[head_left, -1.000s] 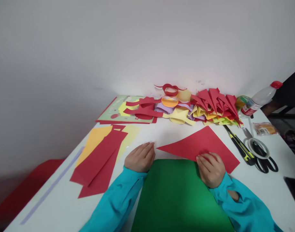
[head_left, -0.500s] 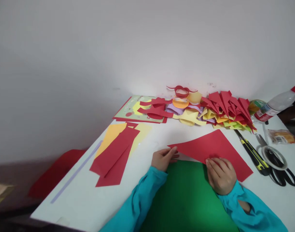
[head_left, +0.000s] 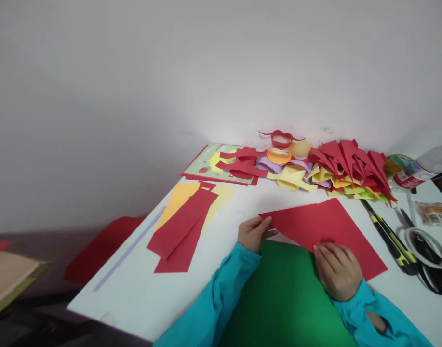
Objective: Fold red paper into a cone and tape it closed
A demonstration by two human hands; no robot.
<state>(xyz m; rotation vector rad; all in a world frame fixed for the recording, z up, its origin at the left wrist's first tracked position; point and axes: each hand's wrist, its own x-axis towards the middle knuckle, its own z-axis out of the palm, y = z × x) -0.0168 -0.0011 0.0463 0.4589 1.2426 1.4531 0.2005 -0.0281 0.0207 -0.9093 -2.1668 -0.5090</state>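
A sheet of red paper (head_left: 325,221) lies over the near part of the table, its left end narrowing to a pointed corner. My left hand (head_left: 252,233) pinches that corner between thumb and fingers. My right hand (head_left: 339,270) grips the paper's near edge, with its fingertips bunched together on the sheet. Whether the paper is folded underneath, I cannot tell. To the left, several red paper pieces (head_left: 184,226) overlap on an orange sheet (head_left: 175,200) and a pale yellow one.
Red paper planes (head_left: 345,156) pile up at the back, beside cut paper rings (head_left: 291,177) and a green booklet (head_left: 202,166). On the right are a yellow-black utility knife (head_left: 392,241), tape roll (head_left: 425,247), scissors (head_left: 433,277) and a bottle (head_left: 423,166). A purple strip (head_left: 130,248) lies left.
The whole view has shifted, so the table and its things appear farther right. Both hands keep hold of the red paper, and its left end looks slightly flatter.
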